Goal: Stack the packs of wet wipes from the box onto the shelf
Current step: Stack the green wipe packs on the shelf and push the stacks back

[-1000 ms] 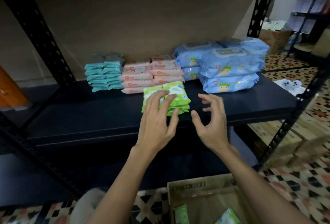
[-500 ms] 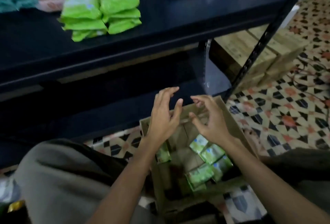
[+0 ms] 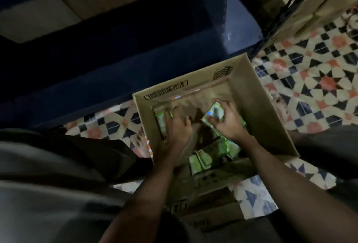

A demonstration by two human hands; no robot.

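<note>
Cardboard fills the middle of our view: the open box (image 3: pixel 249 95) sits on the patterned floor tiles (image 3: pixel 317 72), just in front of the dark lower shelf (image 3: pixel 135 52) of the rack. Starting at the left, our left hand (image 3: pixel 177 126) is down inside the box, fingers spread flat over a green pack of wet wipes (image 3: pixel 160 118) standing against the left wall; whether we have actually closed on it we cannot tell, since the hand hides most of it. Moving right, our right hand (image 3: pixel 228 120) is curled around another green pack (image 3: pixel 214 111), thumb and fingers wrapped on it, tilted up off the bottom. Nearer to us, a few more loose packs (image 3: pixel 209 153) lie on the box floor, touching one another. The shelf where the stacks go is out of sight above. We judge the job well under way but unfinished: much bare box bottom shows, yet at least four or five packs remain to carry up and stack.
</note>
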